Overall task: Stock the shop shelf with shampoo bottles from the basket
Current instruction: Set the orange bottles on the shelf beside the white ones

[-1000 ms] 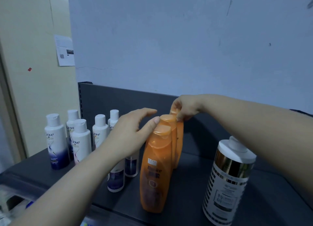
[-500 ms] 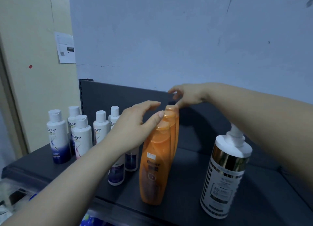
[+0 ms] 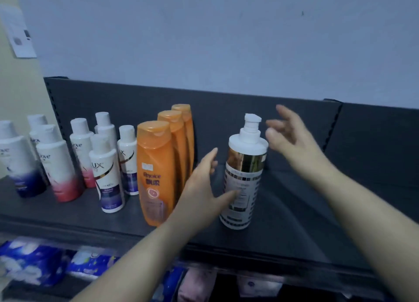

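Three orange shampoo bottles (image 3: 156,172) stand in a row, front to back, on the dark shelf (image 3: 294,224). To their right stands a white pump bottle (image 3: 244,177) with a gold band. My left hand (image 3: 204,188) is open between the orange row and the pump bottle, thumb reaching to the bottle's lower label. My right hand (image 3: 288,131) hovers open just right of the pump head, fingers spread, holding nothing. No basket is in view.
Several small white Dove and Lux bottles (image 3: 106,172) stand on the shelf's left part. The shelf's dark back panel (image 3: 226,111) rises behind everything. Blue and pink soft packs (image 3: 34,263) lie on the shelf below. A paper (image 3: 20,39) hangs on the left wall.
Both hands have left the orange bottles and moved right to either side of the pump bottle. The camera view has shifted right and down.
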`<state>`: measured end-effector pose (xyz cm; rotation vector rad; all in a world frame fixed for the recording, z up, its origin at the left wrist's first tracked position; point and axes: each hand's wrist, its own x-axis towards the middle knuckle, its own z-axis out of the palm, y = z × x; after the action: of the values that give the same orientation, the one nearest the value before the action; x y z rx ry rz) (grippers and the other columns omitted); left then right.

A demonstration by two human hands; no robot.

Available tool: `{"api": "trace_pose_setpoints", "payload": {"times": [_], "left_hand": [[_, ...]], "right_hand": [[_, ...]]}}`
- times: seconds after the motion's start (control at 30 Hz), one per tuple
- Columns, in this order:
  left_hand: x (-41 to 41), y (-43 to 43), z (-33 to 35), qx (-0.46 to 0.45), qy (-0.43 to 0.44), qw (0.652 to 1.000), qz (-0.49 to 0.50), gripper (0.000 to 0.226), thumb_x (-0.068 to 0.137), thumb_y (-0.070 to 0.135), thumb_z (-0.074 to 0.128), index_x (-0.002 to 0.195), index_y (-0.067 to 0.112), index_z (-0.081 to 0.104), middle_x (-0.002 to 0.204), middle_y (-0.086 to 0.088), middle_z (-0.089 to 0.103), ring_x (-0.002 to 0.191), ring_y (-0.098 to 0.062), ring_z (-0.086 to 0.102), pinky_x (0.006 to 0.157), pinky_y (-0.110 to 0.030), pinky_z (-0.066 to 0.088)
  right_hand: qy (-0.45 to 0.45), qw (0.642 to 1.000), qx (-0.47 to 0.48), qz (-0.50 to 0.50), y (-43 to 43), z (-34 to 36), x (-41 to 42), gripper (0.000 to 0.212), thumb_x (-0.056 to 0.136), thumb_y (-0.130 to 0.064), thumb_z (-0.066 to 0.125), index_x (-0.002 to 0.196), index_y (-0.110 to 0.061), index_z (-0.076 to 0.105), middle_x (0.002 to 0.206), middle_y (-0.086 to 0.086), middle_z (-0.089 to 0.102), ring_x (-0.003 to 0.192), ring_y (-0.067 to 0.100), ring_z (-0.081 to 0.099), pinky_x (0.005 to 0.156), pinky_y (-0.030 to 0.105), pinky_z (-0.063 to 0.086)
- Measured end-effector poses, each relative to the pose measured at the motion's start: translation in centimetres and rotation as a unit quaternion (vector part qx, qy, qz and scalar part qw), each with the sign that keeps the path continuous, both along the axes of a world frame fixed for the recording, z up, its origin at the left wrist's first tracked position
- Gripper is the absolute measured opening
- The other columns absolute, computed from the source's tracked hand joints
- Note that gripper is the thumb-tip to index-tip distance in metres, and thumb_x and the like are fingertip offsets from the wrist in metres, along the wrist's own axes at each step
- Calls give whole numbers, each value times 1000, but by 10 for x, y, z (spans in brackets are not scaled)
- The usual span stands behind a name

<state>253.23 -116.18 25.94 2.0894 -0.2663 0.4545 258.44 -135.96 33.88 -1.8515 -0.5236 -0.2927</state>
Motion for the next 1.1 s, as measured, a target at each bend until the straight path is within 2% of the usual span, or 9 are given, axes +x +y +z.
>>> {"api": "trace_pose_setpoints", "payload": {"times": [0.1, 0.2, 0.4, 0.53, 0.67, 0.83, 0.93, 1.0, 1.1], "left_hand": [[5, -14, -35, -34, 58, 998, -18, 95, 73, 26, 81, 148, 33, 24, 132, 12, 53, 122, 1, 49, 106, -30, 43], [6, -17, -50, -48, 57, 997, -10, 77, 73, 18, 79, 137, 34, 39, 122, 18, 61, 115, 4, 56, 100, -35, 48], [-1, -11, -49, -60, 60, 996, 27, 73, 70, 19, 82, 132, 29, 44, 117, 14, 64, 108, 0, 61, 96, -33, 51], [-12, -3, -44, -35, 69, 997, 23, 74, 76, 14, 80, 135, 32, 39, 113, 17, 60, 100, 11, 59, 87, -14, 50], [-16, 1, -45, -15, 82, 996, 25, 77, 80, 11, 76, 143, 25, 35, 115, 3, 61, 101, -6, 62, 91, -24, 52], [-14, 0, -46, -19, 87, 996, 28, 74, 81, 5, 74, 143, 20, 36, 113, 1, 60, 95, -2, 58, 86, -14, 48], [-14, 0, -49, -19, 87, 996, 24, 72, 83, 4, 72, 144, 18, 35, 119, -1, 60, 100, -2, 58, 84, -9, 47], [-13, 2, -50, -16, 89, 996, 19, 73, 84, 4, 71, 146, 17, 34, 124, -3, 60, 106, -7, 60, 90, -15, 48], [-14, 6, -49, -20, 97, 995, -1, 76, 85, 6, 70, 149, 18, 30, 131, -7, 57, 113, -14, 59, 100, -31, 48]], "right_hand": [[98, 993, -34, 62, 0, -56, -7, 74, 81, -29, 72, 144, -27, 33, 119, -9, 63, 106, 1, 63, 91, 28, 54], [111, 988, -66, 86, 5, -80, -4, 59, 74, -35, 79, 127, -28, 52, 115, -11, 68, 109, 6, 63, 96, 44, 51], [104, 982, -67, 139, 12, -80, 1, 62, 70, -41, 75, 125, -23, 53, 118, -8, 67, 111, 8, 62, 96, 40, 51], [128, 969, -48, 203, 12, -82, 2, 52, 79, -22, 68, 127, -15, 51, 117, -5, 68, 109, 7, 64, 87, 25, 52], [140, 961, -37, 236, 9, -85, 3, 49, 90, -3, 57, 137, -8, 43, 125, 1, 63, 114, 9, 62, 86, 21, 51], [159, 964, -10, 215, 2, -97, 2, 51, 94, -9, 57, 142, -14, 40, 128, 1, 61, 117, 10, 60, 92, 27, 51], [158, 971, -11, 179, 3, -109, -4, 53, 92, -6, 59, 141, -16, 42, 121, 1, 64, 106, 8, 65, 85, 24, 52], [154, 975, -6, 158, 7, -110, -9, 53, 92, -3, 58, 141, -15, 41, 119, 1, 64, 98, 5, 66, 80, 20, 53], [153, 979, -2, 135, 12, -108, -19, 56, 92, -8, 60, 143, -16, 39, 128, 3, 60, 109, 13, 63, 91, 28, 52]]}}
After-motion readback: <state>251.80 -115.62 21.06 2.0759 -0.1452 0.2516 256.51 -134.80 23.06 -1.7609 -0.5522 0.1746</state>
